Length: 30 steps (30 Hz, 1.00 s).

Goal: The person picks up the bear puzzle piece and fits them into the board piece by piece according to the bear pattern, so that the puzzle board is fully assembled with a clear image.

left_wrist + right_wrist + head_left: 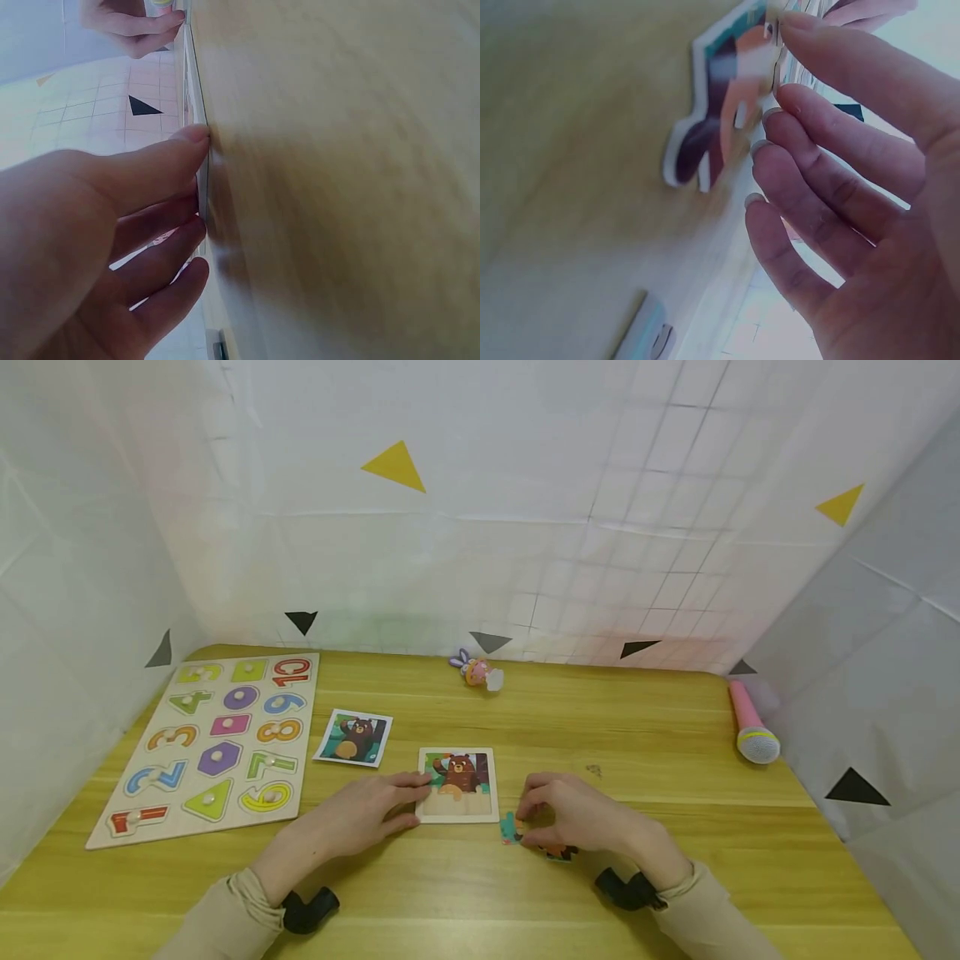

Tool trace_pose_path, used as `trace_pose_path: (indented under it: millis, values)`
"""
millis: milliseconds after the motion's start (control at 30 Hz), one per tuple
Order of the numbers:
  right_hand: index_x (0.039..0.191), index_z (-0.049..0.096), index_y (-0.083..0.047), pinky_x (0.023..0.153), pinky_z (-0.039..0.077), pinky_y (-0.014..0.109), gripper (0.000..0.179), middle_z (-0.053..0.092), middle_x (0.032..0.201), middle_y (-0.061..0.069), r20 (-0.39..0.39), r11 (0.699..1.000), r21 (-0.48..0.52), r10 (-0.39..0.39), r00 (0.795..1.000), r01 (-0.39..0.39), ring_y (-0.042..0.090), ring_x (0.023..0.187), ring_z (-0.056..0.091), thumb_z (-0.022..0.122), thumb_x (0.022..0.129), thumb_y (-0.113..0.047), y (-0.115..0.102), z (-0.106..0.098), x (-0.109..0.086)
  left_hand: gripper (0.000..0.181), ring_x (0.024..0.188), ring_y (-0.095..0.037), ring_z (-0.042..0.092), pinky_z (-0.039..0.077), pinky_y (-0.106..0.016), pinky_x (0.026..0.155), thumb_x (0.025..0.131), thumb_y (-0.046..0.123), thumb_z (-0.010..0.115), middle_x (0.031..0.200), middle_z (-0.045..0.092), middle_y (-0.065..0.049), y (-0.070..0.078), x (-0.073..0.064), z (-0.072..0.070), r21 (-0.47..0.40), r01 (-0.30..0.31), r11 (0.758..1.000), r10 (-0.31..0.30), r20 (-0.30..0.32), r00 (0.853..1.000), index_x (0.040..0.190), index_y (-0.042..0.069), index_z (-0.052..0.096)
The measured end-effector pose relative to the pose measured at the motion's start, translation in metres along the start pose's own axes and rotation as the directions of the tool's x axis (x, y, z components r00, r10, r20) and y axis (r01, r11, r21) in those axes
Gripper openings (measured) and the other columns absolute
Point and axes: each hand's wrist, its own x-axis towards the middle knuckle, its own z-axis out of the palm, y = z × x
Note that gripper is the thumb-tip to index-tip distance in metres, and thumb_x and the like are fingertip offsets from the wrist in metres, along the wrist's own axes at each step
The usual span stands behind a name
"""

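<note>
My left hand (367, 810) rests against the left side of a square wooden puzzle tray (457, 818), its fingertips and thumb touching the frame. The tray's upper part shows a bear; bare wood shows below. My right hand (581, 810) is low over the table, right of the tray, and pinches a small teal-and-orange puzzle piece (511, 829) between thumb and index finger. Beneath that hand lies a brown-and-orange puzzle piece (561, 852), partly hidden. In the right wrist view, a brown-and-orange puzzle piece (727, 97) appears beside the fingertips.
A bear picture card (352, 739) lies left of the tray. Farther left is a board with numbers and shapes (247, 814). A small rabbit-eared toy (478, 672) lies at the back, and a pink toy microphone (750, 718) at the right edge.
</note>
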Motion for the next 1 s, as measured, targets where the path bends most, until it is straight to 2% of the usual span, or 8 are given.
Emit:
trace_pose_path:
  millis: [233, 467, 633, 767, 1000]
  values:
    - [0.098, 0.076, -0.017, 0.082, 0.055, 0.023, 0.014, 0.061, 0.096, -0.010, 0.001, 1.000, -0.012, -0.023, 1.000, 0.023, 0.002, 0.090, 0.062, 0.079, 0.087, -0.026, 0.000, 0.000, 0.000, 0.043, 0.128, -0.030, 0.058, 0.049, -0.046, 0.103, 0.098, 0.026, 0.065, 0.147, 0.055, -0.007, 0.000, 0.001, -0.001, -0.017, 0.019, 1.000, -0.019, 0.014, 1.000, 0.135, 0.006, 0.063]
    - [0.098, 0.076, -0.018, 0.083, 0.055, 0.023, 0.015, 0.061, 0.097, -0.011, 0.022, 0.999, -0.020, -0.037, 0.999, 0.038, 0.001, 0.090, 0.061, 0.077, 0.089, -0.030, 0.001, -0.003, 0.000, 0.042, 0.127, -0.031, 0.059, 0.050, -0.046, 0.102, 0.097, 0.024, 0.066, 0.146, 0.056, -0.008, 0.000, 0.000, -0.002, -0.007, 0.005, 1.000, -0.005, 0.006, 1.000, 0.135, 0.005, 0.063]
    - [0.099, 0.076, -0.017, 0.082, 0.055, 0.023, 0.014, 0.062, 0.096, -0.010, -0.002, 0.998, -0.042, -0.054, 0.999, 0.054, 0.003, 0.090, 0.062, 0.077, 0.090, -0.028, 0.000, -0.007, 0.001, 0.043, 0.128, -0.031, 0.058, 0.050, -0.046, 0.102, 0.097, 0.026, 0.066, 0.146, 0.056, -0.007, 0.000, 0.001, -0.001, -0.019, 0.014, 1.000, -0.014, 0.011, 1.000, 0.135, 0.006, 0.063]
    - [0.100, 0.076, -0.017, 0.080, 0.055, 0.023, 0.016, 0.061, 0.096, -0.008, -0.030, 0.995, -0.059, -0.086, 0.996, 0.084, 0.003, 0.089, 0.062, 0.076, 0.090, -0.029, -0.006, -0.010, 0.008, 0.043, 0.129, -0.030, 0.057, 0.049, -0.045, 0.103, 0.097, 0.028, 0.066, 0.147, 0.055, -0.006, -0.001, 0.001, -0.001, -0.027, 0.027, 0.999, -0.027, 0.019, 0.999, 0.135, 0.007, 0.063]
    - [0.104, 0.076, -0.016, 0.081, 0.055, 0.025, 0.018, 0.062, 0.099, -0.005, -0.001, 0.995, -0.074, -0.062, 0.998, 0.062, 0.010, 0.090, 0.063, 0.073, 0.092, -0.029, -0.024, -0.013, 0.026, 0.042, 0.129, -0.032, 0.057, 0.049, -0.047, 0.103, 0.097, 0.025, 0.066, 0.146, 0.055, -0.007, -0.001, 0.001, -0.002, -0.025, 0.021, 0.999, -0.021, 0.012, 1.000, 0.135, 0.006, 0.064]
